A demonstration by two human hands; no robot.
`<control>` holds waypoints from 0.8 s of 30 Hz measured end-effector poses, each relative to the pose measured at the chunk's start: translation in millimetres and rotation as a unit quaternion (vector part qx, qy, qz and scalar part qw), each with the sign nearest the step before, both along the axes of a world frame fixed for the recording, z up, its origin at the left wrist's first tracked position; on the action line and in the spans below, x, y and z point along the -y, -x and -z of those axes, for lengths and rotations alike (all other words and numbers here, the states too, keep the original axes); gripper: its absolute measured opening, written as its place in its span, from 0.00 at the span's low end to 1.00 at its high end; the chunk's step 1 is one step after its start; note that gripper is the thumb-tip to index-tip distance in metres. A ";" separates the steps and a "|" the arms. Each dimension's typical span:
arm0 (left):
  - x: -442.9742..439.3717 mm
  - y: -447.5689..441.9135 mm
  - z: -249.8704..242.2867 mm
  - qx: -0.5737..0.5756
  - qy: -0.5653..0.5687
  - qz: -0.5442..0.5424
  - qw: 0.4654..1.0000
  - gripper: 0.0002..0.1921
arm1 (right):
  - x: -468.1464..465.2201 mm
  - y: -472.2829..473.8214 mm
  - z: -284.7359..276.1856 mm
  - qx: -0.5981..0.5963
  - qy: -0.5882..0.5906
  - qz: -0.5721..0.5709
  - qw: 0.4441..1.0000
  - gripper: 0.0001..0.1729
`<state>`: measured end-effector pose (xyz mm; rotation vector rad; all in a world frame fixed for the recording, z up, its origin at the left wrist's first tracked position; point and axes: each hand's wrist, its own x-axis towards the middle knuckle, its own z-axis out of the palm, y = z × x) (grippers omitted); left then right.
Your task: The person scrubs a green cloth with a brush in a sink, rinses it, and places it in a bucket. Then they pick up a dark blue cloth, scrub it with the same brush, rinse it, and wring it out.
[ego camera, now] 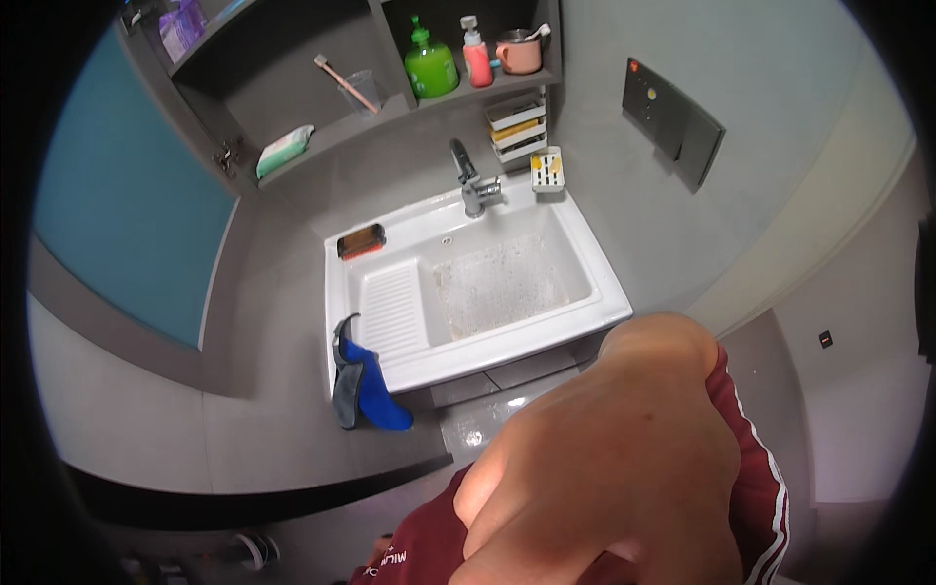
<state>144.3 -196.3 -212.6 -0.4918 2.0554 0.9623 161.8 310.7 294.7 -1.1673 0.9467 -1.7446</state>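
Very close to the camera, my right hand (599, 453) fills the lower right of the view. Its wrist bends away at the top, and its fingers run past the bottom edge, so whether they hold anything is hidden. I cannot make out my left hand. Ahead lies a white ceramic sink (607, 311) with a ribbed washboard (395, 307) on its left. Cloudy water with bubbles (504, 281) covers the basin floor. A chrome faucet (474, 199) stands at the back rim. Over the front left corner hangs a blue and grey cloth (376, 391).
A scrubbing brush (362, 241) rests on the sink's back left corner, a soap dish (548, 172) at the back right. Above, a shelf (344, 139) bears a green pump bottle (430, 69), a pink bottle (477, 62) and a mug (520, 55). A blue cabinet door (139, 190) is at left.
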 end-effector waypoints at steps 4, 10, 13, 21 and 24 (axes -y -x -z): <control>92.8 -94.0 16.3 0.046 -0.007 0.039 0.998 0.16 | 1.3 23.8 37.4 -0.001 0.040 -0.039 0.998 0.26; 81.5 -157.4 -16.7 0.055 0.067 -0.042 0.995 0.18 | 29.3 38.9 153.7 -0.406 -0.444 0.381 0.702 0.27; 82.9 -203.0 -21.2 0.106 0.092 -0.128 0.982 0.23 | 37.3 45.2 194.3 -0.348 -0.742 0.009 0.573 0.32; 141.2 -276.8 25.0 0.149 0.098 0.004 0.984 0.25 | 58.2 14.4 225.6 -0.314 -0.711 0.205 0.595 0.38; 147.8 -248.9 28.2 0.149 0.095 -0.036 0.984 0.19 | 89.6 19.7 220.3 -0.302 -0.718 0.203 0.593 0.38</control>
